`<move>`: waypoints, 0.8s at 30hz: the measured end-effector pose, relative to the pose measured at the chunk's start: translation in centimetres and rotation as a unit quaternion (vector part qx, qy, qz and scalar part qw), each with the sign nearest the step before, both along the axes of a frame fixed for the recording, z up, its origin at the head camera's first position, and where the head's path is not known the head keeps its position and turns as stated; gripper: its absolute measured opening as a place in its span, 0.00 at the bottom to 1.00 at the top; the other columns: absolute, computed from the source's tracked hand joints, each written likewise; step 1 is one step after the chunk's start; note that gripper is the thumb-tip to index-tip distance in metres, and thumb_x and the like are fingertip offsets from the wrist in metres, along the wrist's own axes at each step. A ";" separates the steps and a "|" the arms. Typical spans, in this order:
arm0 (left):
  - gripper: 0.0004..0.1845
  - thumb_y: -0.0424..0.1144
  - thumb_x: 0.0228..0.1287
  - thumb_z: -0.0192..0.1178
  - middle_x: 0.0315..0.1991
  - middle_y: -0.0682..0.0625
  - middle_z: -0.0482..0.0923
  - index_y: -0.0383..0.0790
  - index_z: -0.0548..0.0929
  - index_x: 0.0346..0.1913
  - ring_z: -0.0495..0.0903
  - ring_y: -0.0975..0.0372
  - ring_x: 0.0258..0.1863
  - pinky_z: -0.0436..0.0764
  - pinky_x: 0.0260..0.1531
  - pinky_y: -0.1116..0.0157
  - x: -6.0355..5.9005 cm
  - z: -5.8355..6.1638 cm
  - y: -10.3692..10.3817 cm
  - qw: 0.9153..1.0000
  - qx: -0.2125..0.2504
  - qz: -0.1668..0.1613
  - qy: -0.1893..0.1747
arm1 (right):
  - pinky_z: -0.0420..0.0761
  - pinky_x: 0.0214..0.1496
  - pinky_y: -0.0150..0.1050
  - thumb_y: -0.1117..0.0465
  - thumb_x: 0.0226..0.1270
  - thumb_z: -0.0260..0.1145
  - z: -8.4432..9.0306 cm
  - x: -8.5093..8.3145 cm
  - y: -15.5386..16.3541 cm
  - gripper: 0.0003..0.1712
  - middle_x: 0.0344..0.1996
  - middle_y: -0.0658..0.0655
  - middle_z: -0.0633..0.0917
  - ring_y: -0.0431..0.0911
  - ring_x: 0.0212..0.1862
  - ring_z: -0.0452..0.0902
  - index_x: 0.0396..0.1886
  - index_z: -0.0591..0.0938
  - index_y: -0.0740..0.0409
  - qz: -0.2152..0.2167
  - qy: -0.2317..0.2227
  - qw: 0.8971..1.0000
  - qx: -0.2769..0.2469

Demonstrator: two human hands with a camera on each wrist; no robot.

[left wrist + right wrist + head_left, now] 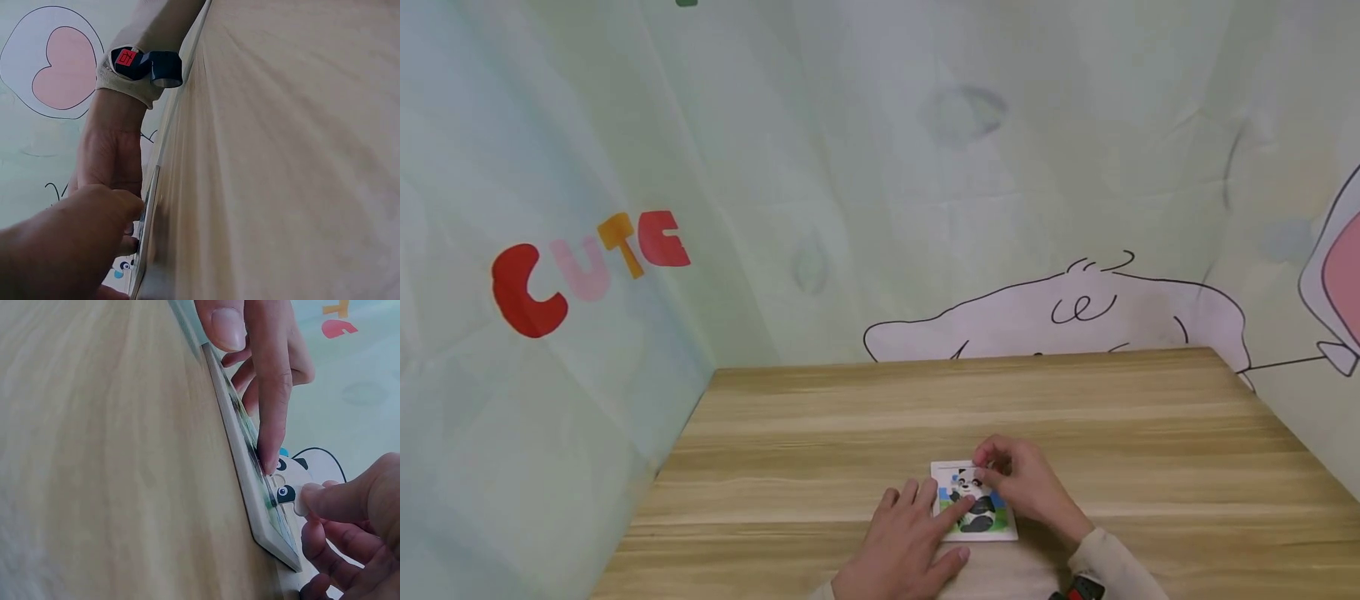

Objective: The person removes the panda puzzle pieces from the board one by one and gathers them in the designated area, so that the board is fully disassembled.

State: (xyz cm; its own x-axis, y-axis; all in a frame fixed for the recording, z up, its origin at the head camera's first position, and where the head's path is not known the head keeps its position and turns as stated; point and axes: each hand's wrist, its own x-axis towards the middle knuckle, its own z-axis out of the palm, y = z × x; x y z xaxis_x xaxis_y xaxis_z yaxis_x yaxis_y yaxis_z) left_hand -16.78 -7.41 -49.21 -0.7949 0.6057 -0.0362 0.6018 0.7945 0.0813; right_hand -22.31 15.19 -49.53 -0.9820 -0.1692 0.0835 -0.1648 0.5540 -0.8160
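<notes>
A small square panda jigsaw puzzle lies in a white-edged tray (992, 537) near the front of the table. My right hand (1030, 483) is at its upper right corner. Between thumb and finger it pinches a puzzle piece (286, 494) bearing a panda eye, which is tilted up from the picture. My left hand (901, 537) reaches over from the left, fingers spread. Its extended index fingertip (270, 464) presses on the panda picture, right beside the raised part of the face. In the left wrist view, my left hand (75, 231) hides most of the puzzle.
The wood-grain table (820, 433) extends behind and to both sides of the puzzle. A printed cloth backdrop (850, 167) with cartoon drawings and coloured letters rises along the back and sides. A wrist device (134, 64) with a red label sits on the right wrist.
</notes>
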 end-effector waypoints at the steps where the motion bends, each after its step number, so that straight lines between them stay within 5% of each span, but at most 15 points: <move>1: 0.31 0.72 0.80 0.41 0.60 0.50 0.74 0.77 0.64 0.81 0.70 0.57 0.53 0.72 0.50 0.55 0.0 0.0 0.0 1.000 0.001 0.001 0.002 | 0.76 0.41 0.32 0.68 0.68 0.74 0.0 0.0 0.0 0.07 0.32 0.46 0.87 0.40 0.36 0.78 0.36 0.87 0.50 0.001 0.001 1.000 -0.003; 14: 0.32 0.69 0.79 0.47 0.53 0.52 0.75 0.69 0.69 0.80 0.70 0.58 0.49 0.70 0.45 0.56 0.3 -0.6 0.5 0.996 -0.007 0.006 0.085 | 0.77 0.42 0.33 0.67 0.70 0.74 0.4 0.0 0.4 0.05 0.35 0.48 0.89 0.40 0.37 0.80 0.39 0.87 0.53 0.011 -0.001 1.000 -0.019; 19: 0.31 0.67 0.78 0.50 0.51 0.52 0.74 0.70 0.69 0.80 0.70 0.58 0.48 0.70 0.44 0.56 0.4 -0.5 0.7 0.996 -0.009 0.010 0.085 | 0.76 0.43 0.35 0.64 0.73 0.73 1.5 -0.4 1.3 0.03 0.38 0.50 0.90 0.44 0.40 0.81 0.41 0.87 0.51 -0.019 -0.023 0.998 -0.052; 24: 0.32 0.67 0.78 0.49 0.52 0.51 0.74 0.70 0.68 0.81 0.69 0.58 0.50 0.70 0.45 0.56 0.5 -0.4 0.8 0.998 -0.011 0.012 0.069 | 0.75 0.41 0.34 0.64 0.73 0.71 2.5 -0.9 4.2 0.05 0.40 0.54 0.91 0.45 0.40 0.79 0.45 0.89 0.56 -0.036 -0.021 0.999 -0.030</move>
State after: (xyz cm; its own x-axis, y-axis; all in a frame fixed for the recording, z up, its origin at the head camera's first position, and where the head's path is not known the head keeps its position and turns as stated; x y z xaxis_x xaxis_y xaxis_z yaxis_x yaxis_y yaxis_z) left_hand -16.23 -6.58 -49.64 -0.8073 0.5870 0.0608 0.5871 0.8093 -0.0185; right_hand -23.20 19.44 -47.00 -0.9943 -0.0943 0.0505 -0.0920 0.5135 -0.8531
